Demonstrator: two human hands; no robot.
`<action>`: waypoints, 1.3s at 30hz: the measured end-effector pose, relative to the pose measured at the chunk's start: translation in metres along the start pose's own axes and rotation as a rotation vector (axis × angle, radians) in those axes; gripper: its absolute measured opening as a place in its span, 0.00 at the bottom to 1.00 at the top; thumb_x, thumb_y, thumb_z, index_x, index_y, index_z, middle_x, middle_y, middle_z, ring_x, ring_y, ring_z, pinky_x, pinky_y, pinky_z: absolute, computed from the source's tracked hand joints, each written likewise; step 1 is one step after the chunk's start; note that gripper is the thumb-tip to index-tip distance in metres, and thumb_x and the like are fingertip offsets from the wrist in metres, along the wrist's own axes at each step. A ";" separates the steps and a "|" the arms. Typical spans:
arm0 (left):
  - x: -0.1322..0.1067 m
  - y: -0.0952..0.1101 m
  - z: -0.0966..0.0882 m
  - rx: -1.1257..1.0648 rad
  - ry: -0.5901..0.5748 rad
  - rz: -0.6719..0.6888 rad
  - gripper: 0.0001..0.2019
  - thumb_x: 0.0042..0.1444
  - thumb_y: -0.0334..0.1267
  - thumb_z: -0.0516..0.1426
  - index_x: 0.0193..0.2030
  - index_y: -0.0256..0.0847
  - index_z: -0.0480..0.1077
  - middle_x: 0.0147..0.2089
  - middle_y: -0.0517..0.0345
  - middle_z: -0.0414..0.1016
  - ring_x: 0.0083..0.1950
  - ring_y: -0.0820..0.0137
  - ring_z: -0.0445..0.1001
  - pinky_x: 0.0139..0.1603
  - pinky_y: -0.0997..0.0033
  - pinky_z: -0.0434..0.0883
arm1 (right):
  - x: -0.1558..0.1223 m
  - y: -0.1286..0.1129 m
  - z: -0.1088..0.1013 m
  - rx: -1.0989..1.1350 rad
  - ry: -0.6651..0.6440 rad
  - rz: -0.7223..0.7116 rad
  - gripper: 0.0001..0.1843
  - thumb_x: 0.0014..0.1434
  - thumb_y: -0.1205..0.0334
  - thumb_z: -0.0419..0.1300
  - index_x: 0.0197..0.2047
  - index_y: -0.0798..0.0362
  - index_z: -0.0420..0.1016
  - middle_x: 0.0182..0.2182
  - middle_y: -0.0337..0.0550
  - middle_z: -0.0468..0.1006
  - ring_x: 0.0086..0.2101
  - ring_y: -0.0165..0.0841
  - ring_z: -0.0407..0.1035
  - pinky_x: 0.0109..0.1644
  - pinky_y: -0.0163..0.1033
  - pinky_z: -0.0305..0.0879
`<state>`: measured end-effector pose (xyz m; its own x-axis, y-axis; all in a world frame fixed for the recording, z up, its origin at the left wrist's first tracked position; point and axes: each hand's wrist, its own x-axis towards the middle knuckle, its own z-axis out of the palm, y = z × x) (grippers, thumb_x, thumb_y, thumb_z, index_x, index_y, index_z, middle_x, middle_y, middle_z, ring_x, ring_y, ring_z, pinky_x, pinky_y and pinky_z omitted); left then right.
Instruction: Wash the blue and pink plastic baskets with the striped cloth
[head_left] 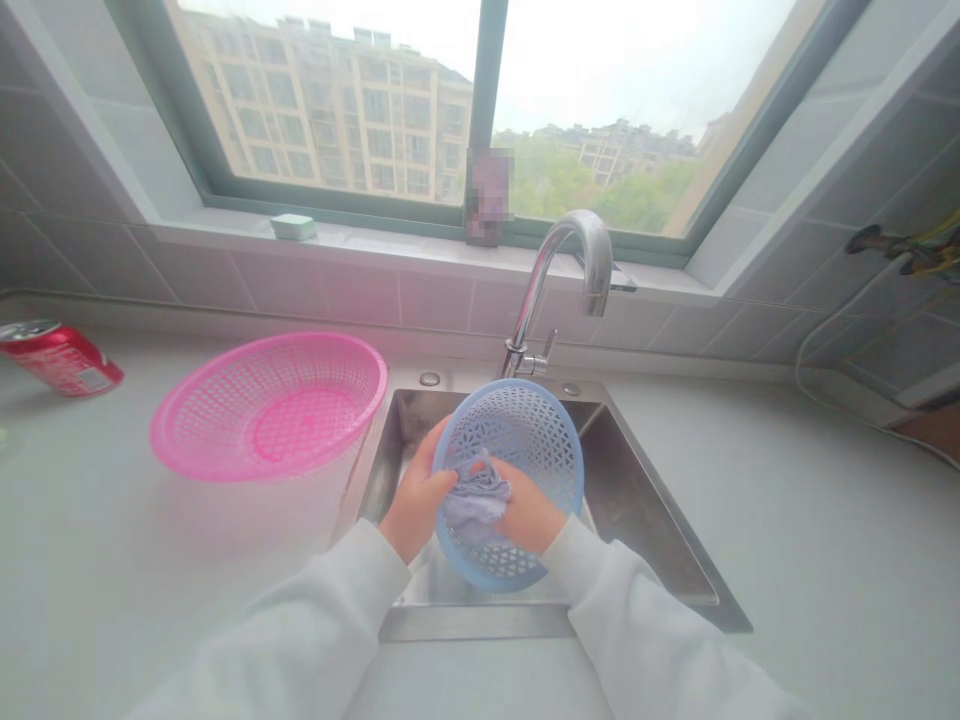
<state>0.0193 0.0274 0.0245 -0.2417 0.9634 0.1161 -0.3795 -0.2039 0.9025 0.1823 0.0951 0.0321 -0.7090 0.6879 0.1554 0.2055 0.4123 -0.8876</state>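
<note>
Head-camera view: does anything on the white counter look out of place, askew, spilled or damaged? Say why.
The red metal drinks can at the left looks askew: its top leans toward the picture's left edge. Lens stretch may cause that; I cannot tell. Nothing else there stands out.

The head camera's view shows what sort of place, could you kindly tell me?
Probably a kitchen, going by the stainless-steel sink, the gooseneck faucet behind it and the pink plastic colander beside it.

A held basket (541, 450) is over the sink (645, 510), before the faucet (595, 262). On the bench (847, 530) to the left rest a second basket (292, 412) and, farther left, a can (64, 362).
</note>
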 end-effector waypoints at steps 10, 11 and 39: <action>-0.009 0.004 -0.009 0.392 -0.086 0.337 0.31 0.55 0.41 0.62 0.68 0.48 0.72 0.74 0.49 0.67 0.78 0.44 0.58 0.79 0.41 0.53 | 0.002 0.007 -0.007 0.043 -0.062 0.006 0.14 0.55 0.60 0.68 0.46 0.48 0.77 0.48 0.50 0.86 0.51 0.48 0.79 0.65 0.62 0.70; -0.009 0.005 -0.010 0.440 -0.097 0.360 0.31 0.54 0.40 0.62 0.68 0.49 0.73 0.75 0.49 0.66 0.78 0.43 0.58 0.79 0.41 0.53 | 0.003 0.008 -0.007 0.011 -0.127 0.010 0.13 0.56 0.60 0.67 0.46 0.48 0.77 0.47 0.49 0.86 0.51 0.48 0.80 0.64 0.63 0.71; -0.013 0.002 -0.012 0.675 -0.243 0.645 0.39 0.54 0.27 0.58 0.73 0.56 0.66 0.76 0.50 0.62 0.74 0.47 0.67 0.72 0.41 0.68 | 0.012 0.014 -0.003 0.047 -0.199 0.028 0.18 0.54 0.58 0.68 0.50 0.42 0.84 0.50 0.43 0.87 0.60 0.52 0.73 0.72 0.63 0.61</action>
<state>0.0104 0.0125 0.0199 -0.0032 0.7264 0.6873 0.3736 -0.6366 0.6746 0.1786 0.1110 0.0223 -0.8239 0.5649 0.0455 0.1989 0.3634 -0.9102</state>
